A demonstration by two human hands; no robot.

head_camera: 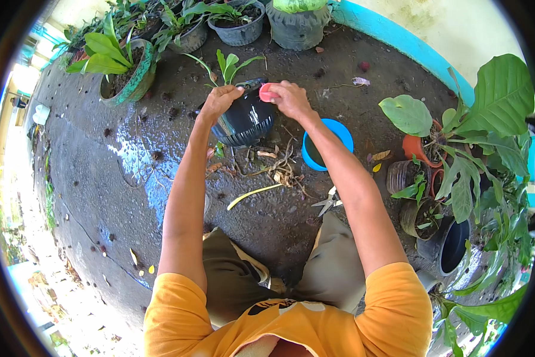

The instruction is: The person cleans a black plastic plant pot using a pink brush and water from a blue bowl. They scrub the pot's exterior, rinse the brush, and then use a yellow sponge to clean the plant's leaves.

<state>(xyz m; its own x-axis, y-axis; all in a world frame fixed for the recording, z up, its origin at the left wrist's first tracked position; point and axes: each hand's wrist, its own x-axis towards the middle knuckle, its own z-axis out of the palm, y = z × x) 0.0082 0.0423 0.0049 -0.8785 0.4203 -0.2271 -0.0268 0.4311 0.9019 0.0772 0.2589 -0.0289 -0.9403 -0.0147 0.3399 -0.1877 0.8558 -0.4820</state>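
Note:
A black plastic pot, wet and shiny, holds a small plant with long green leaves. My left hand grips the pot's rim at its near left side. In my right hand is a small pink plastic cup, held tilted against the right side of the pot's rim; its contents are hidden. Below my right forearm, a blue basin with dark contents stands on the ground, partly covered by the arm. Pruning shears lie with parted blades beside my right knee.
Dry roots and trimmings lie before my knees. Potted plants line the far wall, including a green pot. At the right stand an orange pot, cut plastic containers and an empty black pot. Wet concrete spreads at the left.

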